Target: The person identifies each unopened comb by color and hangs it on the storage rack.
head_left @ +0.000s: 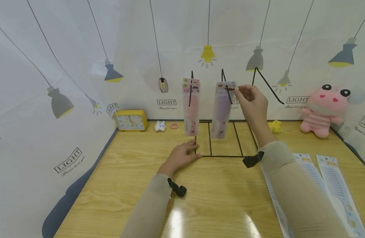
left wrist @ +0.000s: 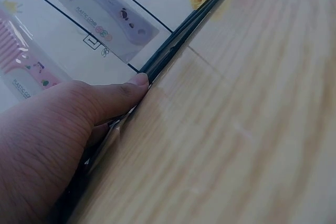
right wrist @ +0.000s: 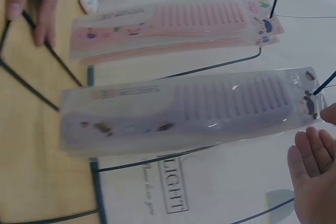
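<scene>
A black wire rack (head_left: 222, 156) stands on the wooden table, with three upright hooks. Pink combs in clear packets (head_left: 190, 109) hang from the left hook. A purple comb in a clear packet (head_left: 222, 110) hangs from the middle hook, its lower end slanting left. My right hand (head_left: 254, 102) pinches the upper right edge of this purple packet between thumb and forefinger; the other fingers are bent below it. The left hand (head_left: 182, 155) rests at the rack base's front left corner, fingers spread and thumb (left wrist: 121, 95) pressed on the wire. The right hook (head_left: 268, 86) holds nothing.
Blue comb packets (head_left: 334, 178) lie at the right, partly under the right sleeve. Along the back are a yellow clock (head_left: 130, 120), a white bear figure (head_left: 160, 126), a pink ring (head_left: 174, 126), a yellow flower-like item (head_left: 274, 126) and a pink plush toy (head_left: 322, 112).
</scene>
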Demonstrator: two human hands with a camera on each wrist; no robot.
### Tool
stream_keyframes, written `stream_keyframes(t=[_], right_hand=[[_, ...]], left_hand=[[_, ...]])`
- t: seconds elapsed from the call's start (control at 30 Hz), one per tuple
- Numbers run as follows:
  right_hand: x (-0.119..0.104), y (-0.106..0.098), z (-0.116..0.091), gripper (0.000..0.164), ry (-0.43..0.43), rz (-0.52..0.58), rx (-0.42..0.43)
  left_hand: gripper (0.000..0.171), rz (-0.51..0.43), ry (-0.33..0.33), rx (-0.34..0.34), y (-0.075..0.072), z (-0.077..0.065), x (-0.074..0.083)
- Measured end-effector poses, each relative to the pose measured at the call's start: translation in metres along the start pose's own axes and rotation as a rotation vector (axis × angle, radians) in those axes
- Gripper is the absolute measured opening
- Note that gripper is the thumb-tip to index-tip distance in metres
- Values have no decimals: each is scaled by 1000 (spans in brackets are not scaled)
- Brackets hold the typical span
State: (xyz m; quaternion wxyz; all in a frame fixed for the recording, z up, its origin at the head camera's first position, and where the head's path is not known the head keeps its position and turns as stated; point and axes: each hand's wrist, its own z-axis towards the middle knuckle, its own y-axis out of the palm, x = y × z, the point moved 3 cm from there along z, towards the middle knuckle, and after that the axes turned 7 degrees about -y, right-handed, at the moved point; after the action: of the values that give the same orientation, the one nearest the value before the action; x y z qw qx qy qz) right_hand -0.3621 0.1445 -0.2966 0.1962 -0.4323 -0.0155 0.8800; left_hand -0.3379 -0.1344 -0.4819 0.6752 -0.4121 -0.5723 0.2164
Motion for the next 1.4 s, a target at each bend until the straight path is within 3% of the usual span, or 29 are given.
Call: stream_keyframes(t=[0.2,0.6,0.83,1.03,1.23,1.4], right_hand=[[21,-13,-34,43,80,-21,-4],[50,-49,-71,56,238,-141,-240],[61,-78,-87,60,321,-176,-334],[74,-104,-111,49,201,-290,-413],[99,-126,-137,35,134,-247,-446],[117,-134,-144,36,52,-249,-484]], left_hand=[[66,8,2,4,3,2,-2],[68,14,3,12,1,3,-5],[66,-6,-13,-2,-2,-1,-4],[67,-11,-10,-2,0,-2,-3],[66,-5,-7,-3,1,0,-2],[64,-16,-4,-5,0,1,-1]])
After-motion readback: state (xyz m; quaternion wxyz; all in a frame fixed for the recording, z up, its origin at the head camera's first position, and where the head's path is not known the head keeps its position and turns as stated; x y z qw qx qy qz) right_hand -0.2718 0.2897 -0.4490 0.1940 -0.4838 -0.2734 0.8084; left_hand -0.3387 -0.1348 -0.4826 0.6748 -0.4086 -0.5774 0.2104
